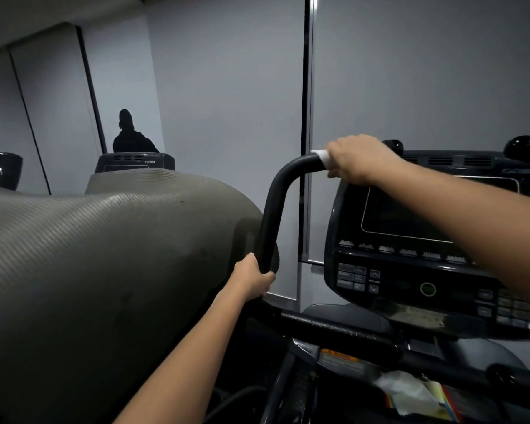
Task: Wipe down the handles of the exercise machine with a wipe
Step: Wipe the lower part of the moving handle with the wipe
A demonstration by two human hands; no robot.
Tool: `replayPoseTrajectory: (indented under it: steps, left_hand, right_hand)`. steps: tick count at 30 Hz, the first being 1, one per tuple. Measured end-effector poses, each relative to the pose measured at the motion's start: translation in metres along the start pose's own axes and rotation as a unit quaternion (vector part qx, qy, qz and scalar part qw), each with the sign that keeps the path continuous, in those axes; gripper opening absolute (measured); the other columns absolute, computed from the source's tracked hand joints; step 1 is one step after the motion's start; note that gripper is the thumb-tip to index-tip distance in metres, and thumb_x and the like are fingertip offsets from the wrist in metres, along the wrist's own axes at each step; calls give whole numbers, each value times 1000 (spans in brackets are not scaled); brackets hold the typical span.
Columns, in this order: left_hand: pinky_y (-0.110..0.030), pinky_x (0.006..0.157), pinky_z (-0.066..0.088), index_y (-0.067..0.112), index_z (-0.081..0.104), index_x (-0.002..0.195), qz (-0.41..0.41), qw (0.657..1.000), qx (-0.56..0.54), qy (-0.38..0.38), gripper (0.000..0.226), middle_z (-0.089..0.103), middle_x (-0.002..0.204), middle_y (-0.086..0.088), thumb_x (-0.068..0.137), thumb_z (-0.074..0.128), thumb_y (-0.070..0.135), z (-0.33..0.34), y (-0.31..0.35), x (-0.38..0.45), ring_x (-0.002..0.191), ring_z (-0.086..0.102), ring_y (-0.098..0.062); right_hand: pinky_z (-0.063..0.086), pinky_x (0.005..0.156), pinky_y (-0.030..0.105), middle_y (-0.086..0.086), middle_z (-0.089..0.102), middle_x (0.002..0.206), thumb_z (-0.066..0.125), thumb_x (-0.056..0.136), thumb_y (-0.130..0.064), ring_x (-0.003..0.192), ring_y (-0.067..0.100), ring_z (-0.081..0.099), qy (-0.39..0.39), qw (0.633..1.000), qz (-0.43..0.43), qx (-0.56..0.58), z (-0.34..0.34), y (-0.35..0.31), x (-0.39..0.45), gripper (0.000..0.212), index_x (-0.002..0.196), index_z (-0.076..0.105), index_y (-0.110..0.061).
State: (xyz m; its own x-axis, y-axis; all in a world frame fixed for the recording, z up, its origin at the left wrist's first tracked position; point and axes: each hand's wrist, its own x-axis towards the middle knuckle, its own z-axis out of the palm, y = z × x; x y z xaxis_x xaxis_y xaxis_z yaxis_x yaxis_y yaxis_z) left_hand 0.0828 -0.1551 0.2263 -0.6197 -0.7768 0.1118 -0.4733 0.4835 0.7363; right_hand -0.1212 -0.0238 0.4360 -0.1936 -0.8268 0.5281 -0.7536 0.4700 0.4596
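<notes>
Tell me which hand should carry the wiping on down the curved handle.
Right. The right hand already presses the white wipe around the curved handle at its top. The left hand grips its lower end bare, steadying it.

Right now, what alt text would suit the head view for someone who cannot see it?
A right hand presses a white wipe around the top of a curved black handle on an exercise machine, while the left hand grips the same handle lower down. A dark console sits to the right, with grey walls behind.
</notes>
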Motion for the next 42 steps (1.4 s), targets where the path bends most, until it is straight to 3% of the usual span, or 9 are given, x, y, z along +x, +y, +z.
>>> replayPoseTrajectory:
  steps: [3,6,13,17,24,28,37,40,42]
  left_hand:
    - [-28,63,60,10,53,112,5,1000,-4,3,25,75,83,-10,92,65,22,0,1,-1,68,75,-19]
    - [-31,65,60,12,52,112,5,1000,-9,-2,27,73,89,-12,92,65,23,1,1,0,71,74,-20]
    - [-46,82,63,14,49,115,-10,1000,-20,-13,34,67,105,-14,92,70,28,3,-4,6,89,73,-29]
    - [-44,81,63,14,49,117,-8,1000,-20,-16,35,68,105,-14,92,69,28,2,-5,7,89,73,-29]
    - [-45,83,62,11,50,118,0,1000,-15,-15,37,70,102,-15,91,68,28,1,-4,5,87,73,-29]
    - [-47,85,62,10,50,115,1,1000,-23,-20,36,70,102,-16,90,68,27,1,-3,4,90,72,-31]
    - [-49,87,61,11,51,117,-7,1000,-27,-11,40,67,108,-16,88,71,29,2,-2,4,95,71,-35]
    - [-45,82,62,11,52,114,-5,1000,-19,-9,37,70,104,-16,86,69,29,2,-3,4,90,73,-33]
    - [-44,80,63,11,52,112,-3,1000,-19,-12,35,71,100,-16,86,67,28,2,-4,5,86,73,-31]
  right_hand:
    - [40,88,40,17,58,120,59,93,-26,109,35,56,2,998,50,-28,10,18,-15,37,123,49,-7]
    - [37,99,42,21,56,125,50,92,-37,116,37,52,-18,996,84,30,6,5,-11,45,125,51,-6]
    - [31,76,37,11,65,109,-2,96,-48,100,32,58,65,996,-51,22,7,-82,34,72,111,61,-16]
    - [42,86,39,5,68,114,15,108,-36,105,29,61,70,994,-84,3,12,-90,37,53,111,65,-21]
    - [42,84,41,15,71,106,21,105,-28,97,36,63,74,991,106,21,9,6,-6,37,91,54,-19]
    - [39,83,40,18,70,102,25,102,-20,96,39,61,44,982,186,2,7,-2,-3,40,99,64,-11]
    - [27,111,41,4,58,124,17,108,-40,121,28,47,67,995,-51,59,27,-101,19,49,130,57,-20]
    - [27,112,40,3,56,131,15,108,-44,125,27,48,74,994,-27,80,26,-68,12,51,139,50,-27]
    - [32,105,42,8,59,121,15,107,-42,113,30,53,102,991,49,74,27,-40,2,50,127,56,-21]
